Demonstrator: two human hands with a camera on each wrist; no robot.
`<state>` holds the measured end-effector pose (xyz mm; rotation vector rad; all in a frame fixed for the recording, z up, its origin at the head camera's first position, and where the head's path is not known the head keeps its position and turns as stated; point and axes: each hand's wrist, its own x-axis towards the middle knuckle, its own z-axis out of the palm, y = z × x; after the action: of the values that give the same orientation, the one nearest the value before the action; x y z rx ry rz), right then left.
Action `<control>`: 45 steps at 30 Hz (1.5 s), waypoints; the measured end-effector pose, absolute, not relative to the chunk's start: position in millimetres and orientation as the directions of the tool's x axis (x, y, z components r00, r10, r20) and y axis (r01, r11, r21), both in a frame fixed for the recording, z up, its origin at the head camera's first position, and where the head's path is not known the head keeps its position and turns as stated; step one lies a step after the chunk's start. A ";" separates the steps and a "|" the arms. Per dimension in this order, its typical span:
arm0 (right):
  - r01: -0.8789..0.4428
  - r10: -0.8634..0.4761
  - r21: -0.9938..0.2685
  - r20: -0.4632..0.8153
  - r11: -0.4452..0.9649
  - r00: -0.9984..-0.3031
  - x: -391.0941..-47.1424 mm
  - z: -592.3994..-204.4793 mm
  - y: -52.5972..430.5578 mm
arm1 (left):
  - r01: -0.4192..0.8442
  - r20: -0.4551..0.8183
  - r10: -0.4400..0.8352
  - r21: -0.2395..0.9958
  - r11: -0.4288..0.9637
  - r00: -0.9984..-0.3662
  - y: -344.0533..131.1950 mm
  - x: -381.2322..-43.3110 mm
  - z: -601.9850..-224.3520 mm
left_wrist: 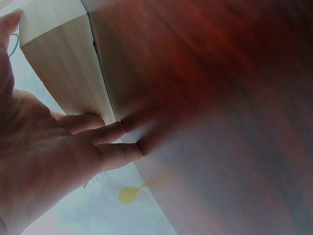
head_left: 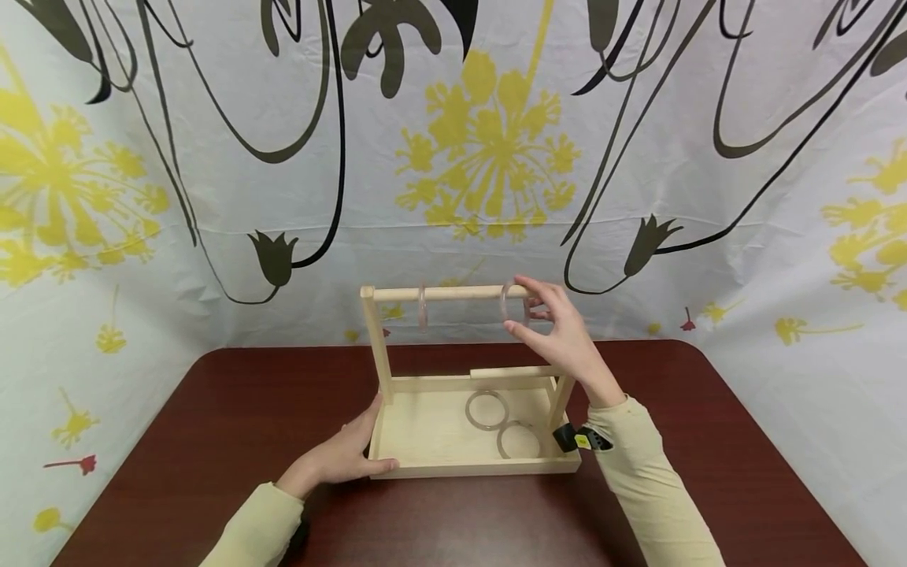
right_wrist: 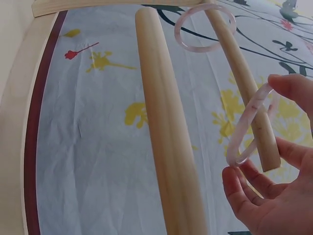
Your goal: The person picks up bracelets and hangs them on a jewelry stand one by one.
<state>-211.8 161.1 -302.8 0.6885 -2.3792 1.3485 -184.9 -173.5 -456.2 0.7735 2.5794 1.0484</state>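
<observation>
My right hand [head_left: 563,339] pinches a pale pink bangle [right_wrist: 243,127] between thumb and fingertips. That bangle encircles the upper rod [head_left: 464,293] of a wooden stand, close to the rod's free end. Further left on the same rod hangs another bangle [head_left: 423,309]. Two more bangles, one behind [head_left: 468,410] and one nearer the front [head_left: 499,442], lie in the stand's tray base [head_left: 425,429]. My left hand [head_left: 343,450] rests at the tray's front left corner, thumb by the front edge and extended fingers along the outer left side.
A shorter, lower rod [head_left: 510,372] juts left from the right post [head_left: 561,400], above the tray's back edge. The left post [head_left: 377,346] carries the upper rod. The stand sits on a dark red-brown table [head_left: 283,409], with a patterned cloth [head_left: 453,252] behind it.
</observation>
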 end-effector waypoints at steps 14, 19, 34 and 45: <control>-0.601 -0.254 -0.647 0.554 0.469 -0.793 -235.4 -323.8 164.5 | 0.380 -0.029 0.556 0.700 0.605 -0.831 -172.2 -183.2 -455.1; -0.614 -0.252 -0.588 0.582 0.527 -0.773 -242.8 -328.7 167.3 | 0.378 -0.033 0.556 0.699 0.607 -0.830 -172.5 -184.4 -456.8; -0.751 -0.348 -0.278 0.754 0.599 -0.557 -250.5 -327.2 161.3 | 0.365 -0.053 0.557 0.703 0.610 -0.829 -173.8 -183.7 -456.5; -0.718 -0.398 -0.181 0.729 0.672 -0.556 -247.0 -320.6 150.1 | 0.355 -0.061 0.555 0.709 0.609 -0.830 -173.9 -183.9 -456.6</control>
<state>-247.0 150.1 -320.6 0.8559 -2.2142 0.6174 -183.9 -173.9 -456.6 0.7421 2.5620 1.0409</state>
